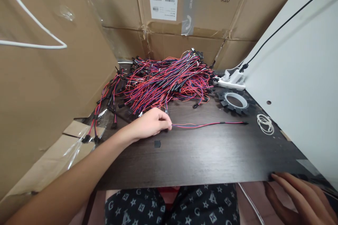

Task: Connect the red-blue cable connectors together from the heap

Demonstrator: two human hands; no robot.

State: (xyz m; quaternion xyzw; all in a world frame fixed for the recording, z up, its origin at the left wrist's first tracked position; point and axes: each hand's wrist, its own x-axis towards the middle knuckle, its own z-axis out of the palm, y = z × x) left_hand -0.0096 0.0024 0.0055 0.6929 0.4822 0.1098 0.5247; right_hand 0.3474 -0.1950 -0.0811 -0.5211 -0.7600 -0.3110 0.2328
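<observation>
From the head view, we see the left hand over the dark wooden table, with its thumb and finger pinched together on one end of a thin wire harness. The harness has red and dark wires, and it runs out to the right of those fingers, lying almost straight and ending in a black tip. A little square of black tape is stuck on the table just nearer to us than the pinching fingers. Just past the fingers we see a big messy pile of wire harnesses, and more wires with black plugs hang to their left. Well to the right of the fingers are a ring with black tape bits all around it, a white power strip behind that, and a coil of pale cord. The right hand is by the near right edge of the table, its fingers stretched out and its thumb apart; we cannot tell if it has hold of anything.
</observation>
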